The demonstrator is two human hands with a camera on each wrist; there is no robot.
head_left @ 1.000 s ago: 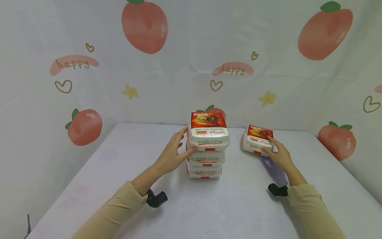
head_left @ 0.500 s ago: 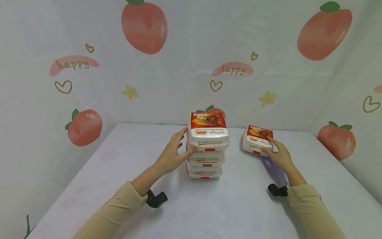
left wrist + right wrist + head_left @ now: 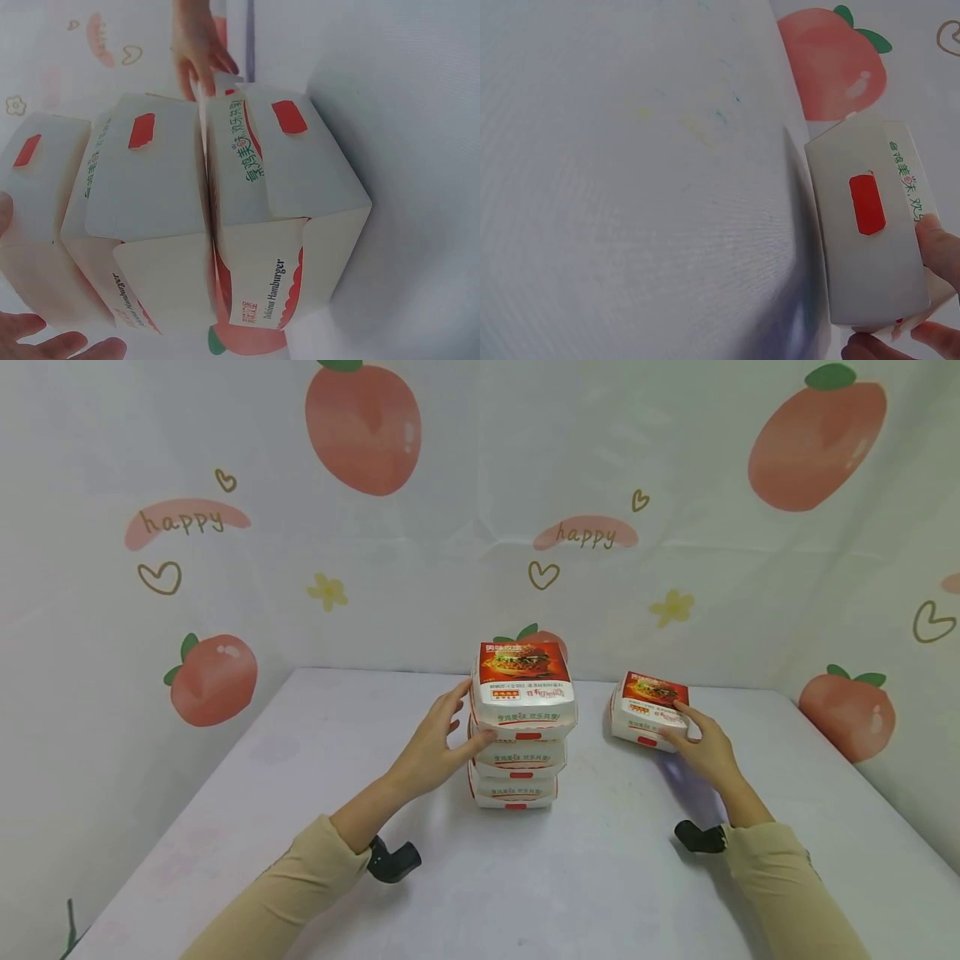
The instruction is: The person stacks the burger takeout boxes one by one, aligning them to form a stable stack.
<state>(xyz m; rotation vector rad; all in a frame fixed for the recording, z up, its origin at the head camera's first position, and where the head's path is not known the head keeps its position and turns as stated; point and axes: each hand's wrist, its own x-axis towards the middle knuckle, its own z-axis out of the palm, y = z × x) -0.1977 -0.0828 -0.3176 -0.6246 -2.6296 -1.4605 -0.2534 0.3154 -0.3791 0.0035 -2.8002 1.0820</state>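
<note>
Three white hamburger boxes with red burger-picture lids are stacked mid-table, the top box (image 3: 525, 693) uppermost. My left hand (image 3: 429, 747) holds its left front corner, thumb on the front and index finger at the left side. The left wrist view shows the middle box (image 3: 150, 180) and bottom box (image 3: 292, 172), with other left fingertips (image 3: 64, 345) loosely spread beside the stack. To the right, my right hand (image 3: 705, 752) grips a separate hamburger box (image 3: 648, 710), thumb on its front and fingers round its right side. Whether that box touches the table I cannot tell.
A white cloth covers the table (image 3: 585, 877). Behind it hangs a white curtain (image 3: 450, 585) printed with peaches, hearts and flowers. Black curved pieces (image 3: 393, 862) stick out near both sleeve cuffs.
The separate box and my right hand have shifted very slightly to the right. My left hand and the stack look the same.
</note>
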